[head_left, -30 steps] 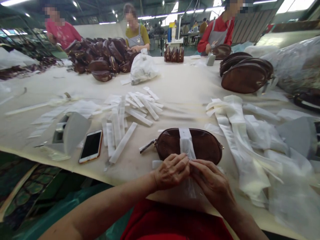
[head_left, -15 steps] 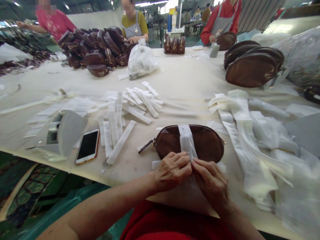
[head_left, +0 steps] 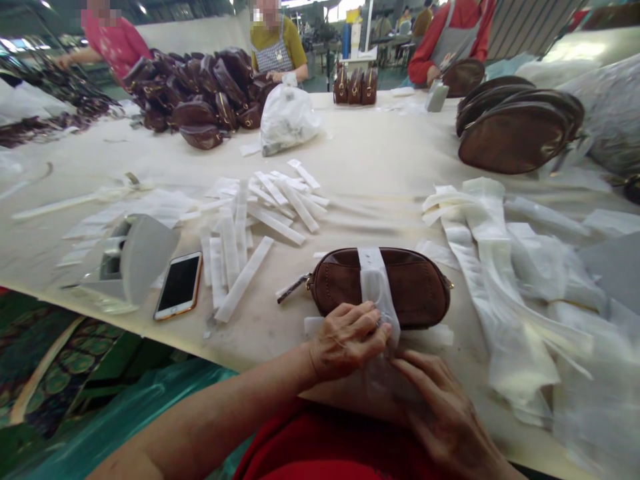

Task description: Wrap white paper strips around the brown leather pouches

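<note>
A dark brown oval zip bag (head_left: 415, 287) lies on the table in front of me. Around its middle runs a white translucent wrapping strip (head_left: 375, 283), its loose lower end hanging toward me. My left hand (head_left: 350, 339) presses at the bag's lower edge, fingers curled and closed on the strip. Just below and to the right, my right hand (head_left: 440, 403) is at the strip's loose end, fingertips together and seemingly pinching it; the thumb is hidden. A zip pull (head_left: 293, 288) sticks out at the bag's left end.
Left of the bag are loose white strips (head_left: 245, 280), a phone (head_left: 179, 287) and a tape dispenser (head_left: 135, 267). Piled white sheets (head_left: 505, 287) lie to the right. Farther back are stacked brown bags (head_left: 515, 140), a white plastic bag (head_left: 287, 120) and several people.
My right hand has moved down and toward me, away from the bag's edge. The left hand stays on the strip, its fingers slightly shifted. The view has shifted slightly.
</note>
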Demonstrator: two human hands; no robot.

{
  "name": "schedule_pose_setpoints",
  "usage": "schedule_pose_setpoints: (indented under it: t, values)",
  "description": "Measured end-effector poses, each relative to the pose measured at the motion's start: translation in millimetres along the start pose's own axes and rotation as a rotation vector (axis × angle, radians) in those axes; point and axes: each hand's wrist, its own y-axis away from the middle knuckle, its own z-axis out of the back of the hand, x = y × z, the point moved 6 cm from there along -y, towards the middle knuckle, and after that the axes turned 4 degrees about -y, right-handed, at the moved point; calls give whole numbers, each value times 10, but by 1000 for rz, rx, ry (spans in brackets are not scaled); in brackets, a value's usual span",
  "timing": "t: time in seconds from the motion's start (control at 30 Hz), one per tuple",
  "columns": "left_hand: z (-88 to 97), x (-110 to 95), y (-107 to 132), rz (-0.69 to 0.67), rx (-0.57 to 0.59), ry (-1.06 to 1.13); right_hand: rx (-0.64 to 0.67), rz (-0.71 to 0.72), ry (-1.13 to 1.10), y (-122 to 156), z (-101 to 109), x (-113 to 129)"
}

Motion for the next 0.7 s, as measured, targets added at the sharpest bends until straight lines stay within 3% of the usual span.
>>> schedule_pose_setpoints:
  t: [0.13, 0.4, 0.7]
  values:
    - [46, -14, -42, 1, -30, 5, 116, -27, -14, 126, -103, 43]
    - [80, -64, -92, 32, -51, -41, -109, 116, 0, 46, -155, 127]
    - [54, -102, -77, -66, -43, -101, -139, 184, -29, 71, -4, 246]
